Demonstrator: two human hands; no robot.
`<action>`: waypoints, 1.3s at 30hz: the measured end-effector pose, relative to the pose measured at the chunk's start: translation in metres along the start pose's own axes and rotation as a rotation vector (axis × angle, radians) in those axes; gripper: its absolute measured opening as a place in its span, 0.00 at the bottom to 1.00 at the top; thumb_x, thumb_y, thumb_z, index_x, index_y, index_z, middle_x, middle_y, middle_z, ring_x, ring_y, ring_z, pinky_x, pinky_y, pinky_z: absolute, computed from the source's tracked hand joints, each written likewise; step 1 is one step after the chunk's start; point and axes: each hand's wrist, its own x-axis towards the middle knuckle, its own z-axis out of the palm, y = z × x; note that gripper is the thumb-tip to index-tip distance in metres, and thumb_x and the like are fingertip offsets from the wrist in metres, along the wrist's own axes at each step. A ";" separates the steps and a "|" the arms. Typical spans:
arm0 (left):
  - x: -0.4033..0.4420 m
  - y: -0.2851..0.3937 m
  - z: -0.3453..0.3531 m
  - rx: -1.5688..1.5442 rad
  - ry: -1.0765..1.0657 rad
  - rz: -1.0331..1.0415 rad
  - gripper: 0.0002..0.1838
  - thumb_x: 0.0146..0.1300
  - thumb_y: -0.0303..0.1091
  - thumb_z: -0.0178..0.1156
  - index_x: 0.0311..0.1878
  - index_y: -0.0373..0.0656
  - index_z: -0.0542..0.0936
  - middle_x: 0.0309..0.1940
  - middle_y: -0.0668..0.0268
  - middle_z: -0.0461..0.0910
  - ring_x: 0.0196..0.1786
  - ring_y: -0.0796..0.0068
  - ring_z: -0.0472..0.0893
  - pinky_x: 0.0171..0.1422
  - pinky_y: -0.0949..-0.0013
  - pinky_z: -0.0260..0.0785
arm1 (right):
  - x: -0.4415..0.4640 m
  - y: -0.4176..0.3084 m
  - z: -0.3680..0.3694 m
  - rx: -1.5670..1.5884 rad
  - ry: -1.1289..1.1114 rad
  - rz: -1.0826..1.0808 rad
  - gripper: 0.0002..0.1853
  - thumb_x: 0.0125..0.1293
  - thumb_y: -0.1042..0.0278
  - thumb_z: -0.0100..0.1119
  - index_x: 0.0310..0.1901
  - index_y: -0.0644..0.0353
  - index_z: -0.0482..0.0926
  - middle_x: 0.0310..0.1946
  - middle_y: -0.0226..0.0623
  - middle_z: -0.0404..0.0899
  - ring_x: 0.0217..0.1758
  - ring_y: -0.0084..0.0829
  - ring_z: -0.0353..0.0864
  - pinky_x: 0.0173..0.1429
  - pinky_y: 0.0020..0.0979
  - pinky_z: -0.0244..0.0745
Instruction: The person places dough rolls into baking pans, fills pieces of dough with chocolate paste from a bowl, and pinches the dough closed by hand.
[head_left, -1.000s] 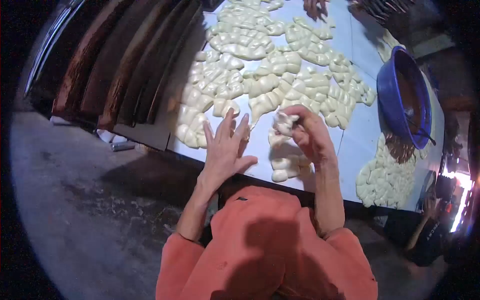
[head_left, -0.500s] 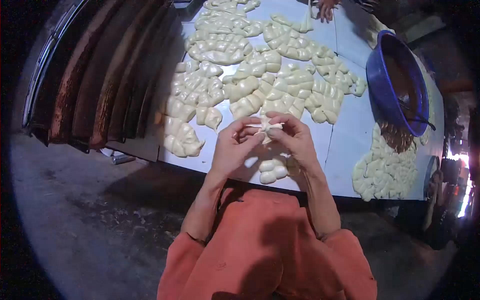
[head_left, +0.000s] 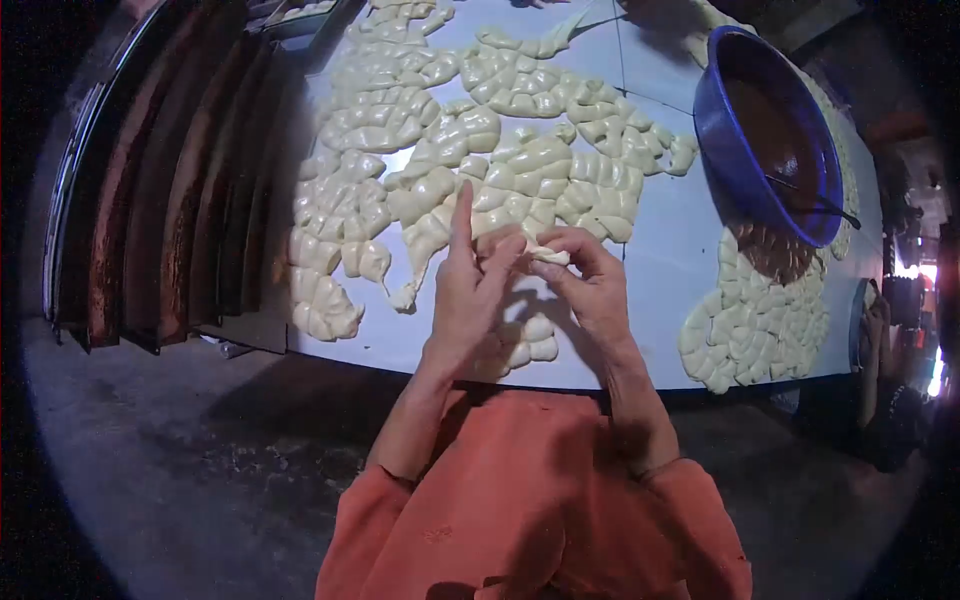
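Pale, glossy dough pieces (head_left: 520,165) lie joined in large patches across the white table (head_left: 660,250). Near the front edge, my two hands meet over the table. The right hand (head_left: 590,280) pinches a small piece of dough (head_left: 550,256) between thumb and fingers. Beside it my left hand (head_left: 470,285) has its index finger pointing up, with thumb and other fingers bent close to the dough; what they hold is hidden. A small cluster of dough balls (head_left: 530,340) rests on the table just below my hands.
A blue basin (head_left: 715,140) with brown contents and a dark handle stands at the right. Another dough patch (head_left: 755,320) lies below it. Dark trays (head_left: 180,190) stand in a row on the left. A person's arm (head_left: 870,340) shows at the far right.
My hands came together around the small dough piece, which my right hand held earlier. The left hand was spread before. The view has shifted, moving the table contents leftward.
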 end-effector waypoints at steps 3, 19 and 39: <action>0.010 -0.001 0.027 0.114 0.093 0.184 0.41 0.75 0.40 0.58 0.82 0.42 0.46 0.65 0.45 0.74 0.63 0.61 0.80 0.59 0.70 0.75 | -0.001 -0.009 -0.012 0.218 0.068 0.058 0.14 0.63 0.80 0.69 0.48 0.63 0.79 0.47 0.32 0.81 0.53 0.22 0.78 0.56 0.28 0.76; 0.013 -0.044 0.121 -0.168 -0.322 0.032 0.47 0.62 0.32 0.72 0.79 0.40 0.56 0.62 0.48 0.79 0.55 0.69 0.84 0.58 0.68 0.77 | 0.036 -0.061 -0.147 0.661 0.327 -0.071 0.15 0.69 0.72 0.60 0.56 0.63 0.77 0.46 0.33 0.82 0.46 0.20 0.82 0.50 0.23 0.78; -0.005 -0.012 0.058 0.206 -0.286 -0.161 0.19 0.71 0.30 0.62 0.62 0.33 0.77 0.50 0.56 0.85 0.50 0.72 0.84 0.57 0.68 0.77 | 0.162 0.002 -0.368 -1.002 -0.110 0.325 0.16 0.68 0.55 0.59 0.47 0.58 0.85 0.40 0.33 0.85 0.45 0.28 0.81 0.56 0.35 0.73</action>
